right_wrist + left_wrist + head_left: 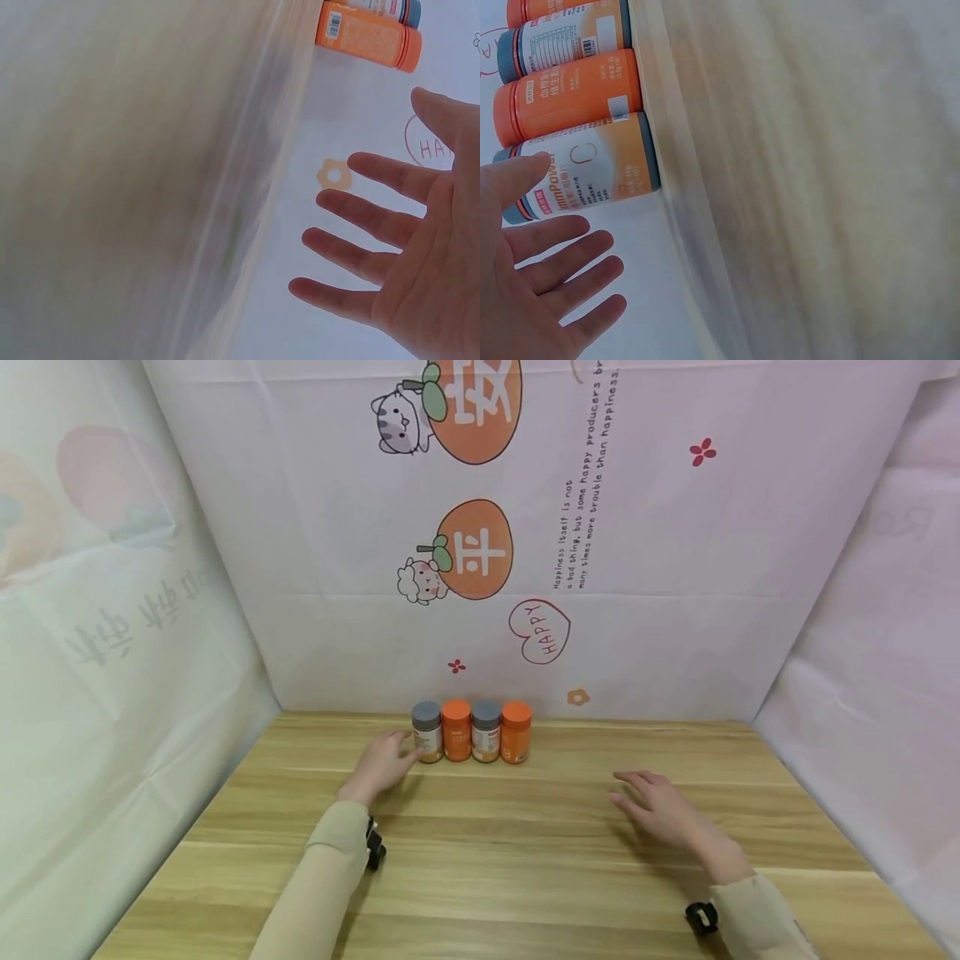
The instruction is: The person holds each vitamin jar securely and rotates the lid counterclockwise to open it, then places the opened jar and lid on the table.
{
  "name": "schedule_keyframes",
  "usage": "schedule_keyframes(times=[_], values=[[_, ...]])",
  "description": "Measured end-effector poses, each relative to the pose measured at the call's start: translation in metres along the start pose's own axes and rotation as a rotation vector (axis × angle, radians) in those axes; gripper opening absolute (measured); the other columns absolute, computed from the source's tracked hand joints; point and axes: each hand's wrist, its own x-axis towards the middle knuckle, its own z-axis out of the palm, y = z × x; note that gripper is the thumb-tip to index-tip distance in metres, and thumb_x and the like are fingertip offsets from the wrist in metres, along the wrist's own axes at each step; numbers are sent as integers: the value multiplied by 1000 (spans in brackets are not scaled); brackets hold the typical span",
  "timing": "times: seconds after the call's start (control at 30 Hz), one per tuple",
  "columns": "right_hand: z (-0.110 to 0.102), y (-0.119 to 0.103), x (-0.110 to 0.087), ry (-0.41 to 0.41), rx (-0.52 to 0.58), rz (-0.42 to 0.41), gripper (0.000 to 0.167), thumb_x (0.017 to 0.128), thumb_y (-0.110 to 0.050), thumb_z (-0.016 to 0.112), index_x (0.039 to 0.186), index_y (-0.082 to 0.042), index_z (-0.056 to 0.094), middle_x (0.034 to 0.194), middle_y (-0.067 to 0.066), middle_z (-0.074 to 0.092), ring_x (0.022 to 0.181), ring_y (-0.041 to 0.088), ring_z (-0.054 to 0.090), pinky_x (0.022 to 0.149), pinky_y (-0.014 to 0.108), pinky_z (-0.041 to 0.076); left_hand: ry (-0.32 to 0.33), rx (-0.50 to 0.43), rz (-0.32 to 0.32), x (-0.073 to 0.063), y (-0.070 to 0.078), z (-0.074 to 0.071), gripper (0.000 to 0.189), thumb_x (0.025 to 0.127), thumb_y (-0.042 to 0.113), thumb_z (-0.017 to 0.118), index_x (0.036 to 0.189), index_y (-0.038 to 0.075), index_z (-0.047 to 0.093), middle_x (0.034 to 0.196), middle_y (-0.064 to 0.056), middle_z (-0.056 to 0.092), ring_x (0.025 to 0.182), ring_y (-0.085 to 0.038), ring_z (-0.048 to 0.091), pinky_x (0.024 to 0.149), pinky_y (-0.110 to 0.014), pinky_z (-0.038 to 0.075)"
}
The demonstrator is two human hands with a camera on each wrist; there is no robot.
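Side by side at the table's back edge stand several supplement bottles. Leftmost is a white-and-orange bottle with a grey lid [427, 733]; beside it come an orange bottle [457, 732], a second grey-lidded bottle [486, 733] and another orange bottle [515, 734] at the right end. My left hand [382, 765] is at the leftmost bottle, fingers spread, its thumb overlapping the label in the left wrist view. Well right of the row, my right hand [660, 806] hovers low over the table with fingers extended and nothing in it.
The wood-grain table [495, 860] ends at a white printed cloth [637, 635] hung behind the bottles. More white cloth walls [97, 710] rise on the left and right. Each wrist bears a black strap mount [375, 845].
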Motion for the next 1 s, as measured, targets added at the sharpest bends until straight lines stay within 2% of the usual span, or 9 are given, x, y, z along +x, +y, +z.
schedule_keyframes(times=[0.23,0.8,1.0], values=[[-4,7,-3,16,-6,-8,52,97,-37,50,134,0,49,131,29,50,119,50,46,95,63,36,-24,-56,-23,9,-4,3,58,93,39,57,137,2,47,140,-20,47,131,-38,41,107,-52,32],[-11,24,-8,37,-18,7,53,97,-38,49,132,2,50,128,31,51,116,51,47,94,63,37,-42,-168,-50,24,-6,13,55,91,37,61,128,-2,51,128,-21,56,119,-38,53,98,-51,42],[-13,31,-10,36,-23,18,54,97,-39,48,132,2,50,128,31,51,116,51,47,94,64,37,-51,-251,-58,28,-8,17,54,90,35,63,129,-1,50,125,-21,58,116,-36,54,98,-50,42]])
